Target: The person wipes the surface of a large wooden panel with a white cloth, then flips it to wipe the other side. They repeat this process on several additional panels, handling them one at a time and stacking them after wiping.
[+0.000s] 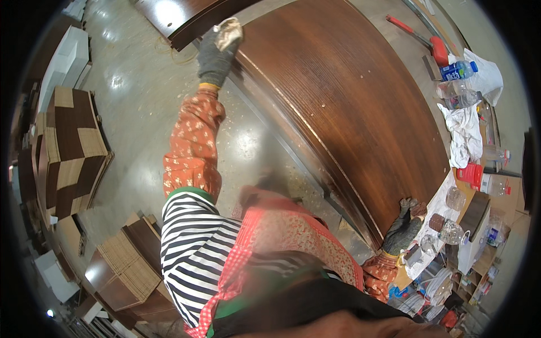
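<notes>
Head view: a pale rag (229,32) lies at the far edge of the dark brown wooden panel (344,107), pressed there under the gloved left hand (217,50), whose fingers are closed over it. The gloved right hand (407,222) rests on the panel's near corner, fingers curled on the edge. Plastic bottles (457,70) and a white cloth (465,132) lie beside the panel to the right. Stacked veneered boards (73,152) stand well apart on the left.
</notes>
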Demonstrator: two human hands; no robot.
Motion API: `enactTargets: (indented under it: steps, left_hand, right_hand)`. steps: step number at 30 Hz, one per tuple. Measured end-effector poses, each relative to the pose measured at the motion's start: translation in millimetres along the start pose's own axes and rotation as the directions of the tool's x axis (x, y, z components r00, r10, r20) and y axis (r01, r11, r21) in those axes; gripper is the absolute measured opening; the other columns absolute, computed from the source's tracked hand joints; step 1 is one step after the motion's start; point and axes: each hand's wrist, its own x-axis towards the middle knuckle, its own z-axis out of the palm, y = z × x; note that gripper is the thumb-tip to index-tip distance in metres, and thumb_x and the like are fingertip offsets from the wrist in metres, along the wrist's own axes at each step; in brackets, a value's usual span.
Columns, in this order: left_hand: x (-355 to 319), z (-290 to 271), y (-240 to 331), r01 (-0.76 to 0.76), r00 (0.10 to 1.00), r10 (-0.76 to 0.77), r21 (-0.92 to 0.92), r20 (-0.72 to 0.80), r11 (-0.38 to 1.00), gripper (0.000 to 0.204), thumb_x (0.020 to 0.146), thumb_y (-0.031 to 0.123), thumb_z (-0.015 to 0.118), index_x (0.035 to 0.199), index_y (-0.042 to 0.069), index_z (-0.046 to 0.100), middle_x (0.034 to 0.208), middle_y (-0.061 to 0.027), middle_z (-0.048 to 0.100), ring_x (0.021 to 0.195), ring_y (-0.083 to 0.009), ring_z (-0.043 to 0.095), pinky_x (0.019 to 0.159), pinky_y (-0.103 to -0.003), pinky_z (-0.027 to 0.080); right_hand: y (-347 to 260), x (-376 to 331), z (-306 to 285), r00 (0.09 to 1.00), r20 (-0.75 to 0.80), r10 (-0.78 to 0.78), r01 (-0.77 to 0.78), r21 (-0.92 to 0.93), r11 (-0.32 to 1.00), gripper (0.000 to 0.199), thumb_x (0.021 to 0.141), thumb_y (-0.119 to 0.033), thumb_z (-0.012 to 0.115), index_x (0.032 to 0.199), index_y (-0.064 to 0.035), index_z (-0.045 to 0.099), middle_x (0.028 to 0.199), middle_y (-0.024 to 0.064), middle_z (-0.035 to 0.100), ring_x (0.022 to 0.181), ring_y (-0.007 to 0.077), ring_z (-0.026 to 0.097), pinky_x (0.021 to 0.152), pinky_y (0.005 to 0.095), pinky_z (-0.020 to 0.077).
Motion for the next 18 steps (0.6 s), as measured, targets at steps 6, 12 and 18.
enactTargets:
  steps: [6,12,18]
  left_hand:
    - [18,-7,-19,-0.059,0.995,0.041,0.203,0.092,0.977,0.050,0.091,0.050,0.066,0.115,0.007,0.067,0.108,-0.0187,0.070,0.099,-0.0376,0.067,0.086,-0.044,0.053]
    - [25,-18,-2,-0.021,1.000,0.022,-0.143,0.005,0.989,0.040,0.096,0.008,0.062,0.135,-0.003,0.057,0.131,-0.0135,0.065,0.122,-0.0199,0.060,0.107,-0.030,0.045]
    - [-48,-8,40,-0.522,0.845,0.533,0.267,0.034,0.810,0.039,0.079,0.020,0.078,0.114,0.006,0.068,0.107,-0.0162,0.068,0.102,-0.0355,0.065,0.090,-0.044,0.052]
  right_hand:
    - [0,1,4,0.994,-0.102,-0.027,0.019,-0.073,0.997,0.047,0.098,-0.036,0.061,0.130,-0.0011,0.055,0.126,0.0139,0.060,0.119,0.0308,0.057,0.106,0.0478,0.0462]
    - [-2,0,16,0.986,-0.157,-0.052,0.022,-0.190,0.982,0.045,0.094,-0.043,0.067,0.114,-0.0031,0.058,0.113,0.0107,0.062,0.110,0.0256,0.058,0.101,0.0436,0.0474]
    - [1,-1,3,0.996,-0.059,-0.064,0.049,-0.219,0.974,0.042,0.099,-0.037,0.057,0.122,-0.0029,0.059,0.121,0.0131,0.060,0.118,0.0308,0.055,0.108,0.0481,0.0405]
